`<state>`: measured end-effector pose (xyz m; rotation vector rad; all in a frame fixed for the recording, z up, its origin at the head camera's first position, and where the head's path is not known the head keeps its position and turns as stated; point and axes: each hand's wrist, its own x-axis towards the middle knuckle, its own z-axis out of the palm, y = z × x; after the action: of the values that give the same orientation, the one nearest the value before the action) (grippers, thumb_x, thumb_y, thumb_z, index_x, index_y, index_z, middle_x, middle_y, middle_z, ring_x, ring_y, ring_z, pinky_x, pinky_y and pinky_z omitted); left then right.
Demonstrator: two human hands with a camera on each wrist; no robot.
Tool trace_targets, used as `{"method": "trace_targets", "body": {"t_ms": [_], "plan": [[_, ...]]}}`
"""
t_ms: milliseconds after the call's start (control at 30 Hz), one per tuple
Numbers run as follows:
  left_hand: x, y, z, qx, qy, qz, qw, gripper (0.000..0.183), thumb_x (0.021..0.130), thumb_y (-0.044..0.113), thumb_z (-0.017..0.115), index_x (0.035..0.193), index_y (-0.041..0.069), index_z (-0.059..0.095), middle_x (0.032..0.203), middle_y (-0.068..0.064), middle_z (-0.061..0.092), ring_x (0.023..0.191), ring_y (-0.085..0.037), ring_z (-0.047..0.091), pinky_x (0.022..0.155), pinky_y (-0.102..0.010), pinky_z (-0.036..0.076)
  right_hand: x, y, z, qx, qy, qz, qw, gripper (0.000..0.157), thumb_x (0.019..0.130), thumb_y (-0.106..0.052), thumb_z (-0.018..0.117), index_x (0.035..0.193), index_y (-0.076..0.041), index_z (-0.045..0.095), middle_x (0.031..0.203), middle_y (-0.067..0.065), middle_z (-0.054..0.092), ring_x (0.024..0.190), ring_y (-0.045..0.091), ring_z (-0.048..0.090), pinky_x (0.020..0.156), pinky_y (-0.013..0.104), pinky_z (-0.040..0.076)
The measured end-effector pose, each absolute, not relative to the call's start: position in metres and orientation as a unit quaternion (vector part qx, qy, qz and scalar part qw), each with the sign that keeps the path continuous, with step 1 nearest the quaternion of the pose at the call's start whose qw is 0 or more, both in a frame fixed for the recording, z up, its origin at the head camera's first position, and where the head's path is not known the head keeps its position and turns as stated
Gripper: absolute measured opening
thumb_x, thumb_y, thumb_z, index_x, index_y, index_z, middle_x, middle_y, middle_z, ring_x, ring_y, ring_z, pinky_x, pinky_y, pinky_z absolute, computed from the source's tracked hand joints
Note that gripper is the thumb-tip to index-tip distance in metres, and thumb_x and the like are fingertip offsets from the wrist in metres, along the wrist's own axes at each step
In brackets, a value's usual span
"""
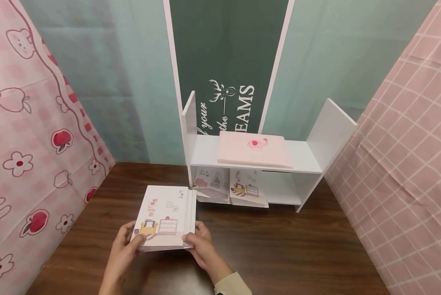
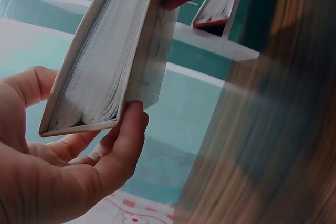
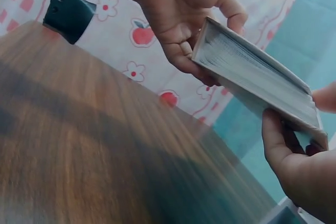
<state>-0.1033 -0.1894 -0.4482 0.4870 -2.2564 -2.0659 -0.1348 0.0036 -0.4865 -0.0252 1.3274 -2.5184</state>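
A white photo album [image 1: 165,217] with a printed room scene on its cover is held up between both hands, its ringed-looking spine strip to the right. The left hand [image 1: 122,246] grips its lower left corner, thumb on the cover and fingers beneath. At the lower right corner, the right hand [image 1: 205,248] holds on near the spine, thumb on top. From below, the left wrist view shows the thick stack of pages inside the album [image 2: 105,51]. In the right wrist view the left hand [image 3: 184,19] and right hand [image 3: 304,166] grip opposite ends.
A white shelf unit [image 1: 298,153] stands at the back of the wooden table [image 1: 264,250]. A pink elephant-print book [image 1: 253,149] lies on its upper board. Two similar albums, a left one [image 1: 211,184] and a right one [image 1: 248,188], lie on the lower level. Patterned curtains hang around.
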Motion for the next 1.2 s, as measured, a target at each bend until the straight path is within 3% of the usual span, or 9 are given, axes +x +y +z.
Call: {"method": "trace_targets", "body": {"t_ms": [433, 700, 1200], "plan": [[-0.101, -0.162, -0.452, 0.123, -0.718, -0.684, 0.034, 0.050, 0.086, -0.002, 0.054, 0.132, 0.000, 0.035, 0.104, -0.015, 0.059, 0.071, -0.010, 0.057, 0.059, -0.024, 0.047, -0.132, 0.034, -0.483, -0.021, 0.501, -0.856, 0.124, 0.055, 0.069, 0.009, 0.048, 0.121, 0.010, 0.028, 0.110, 0.018, 0.054, 0.088, 0.022, 0.060, 0.071, 0.031, 0.052], [-0.103, -0.147, -0.450, 0.114, -0.716, -0.689, 0.016, 0.052, 0.086, 0.000, 0.054, 0.134, 0.001, 0.033, 0.121, -0.026, 0.050, 0.080, -0.011, 0.057, 0.066, -0.025, 0.049, -0.131, 0.051, -0.479, -0.018, 0.509, -0.853, 0.118, 0.055, 0.070, 0.009, 0.047, 0.121, 0.011, 0.028, 0.107, 0.016, 0.055, 0.085, 0.020, 0.060, 0.070, 0.029, 0.052], [-0.110, -0.112, -0.453, 0.061, -0.682, -0.729, -0.005, 0.057, 0.080, -0.004, 0.060, 0.132, 0.001, 0.037, 0.116, -0.023, 0.053, 0.089, -0.018, 0.057, 0.070, -0.026, 0.051, -0.130, 0.096, -0.480, -0.004, 0.521, -0.848, 0.096, 0.053, 0.071, 0.010, 0.045, 0.120, 0.014, 0.029, 0.104, 0.012, 0.056, 0.082, 0.016, 0.059, 0.069, 0.025, 0.051]]}}
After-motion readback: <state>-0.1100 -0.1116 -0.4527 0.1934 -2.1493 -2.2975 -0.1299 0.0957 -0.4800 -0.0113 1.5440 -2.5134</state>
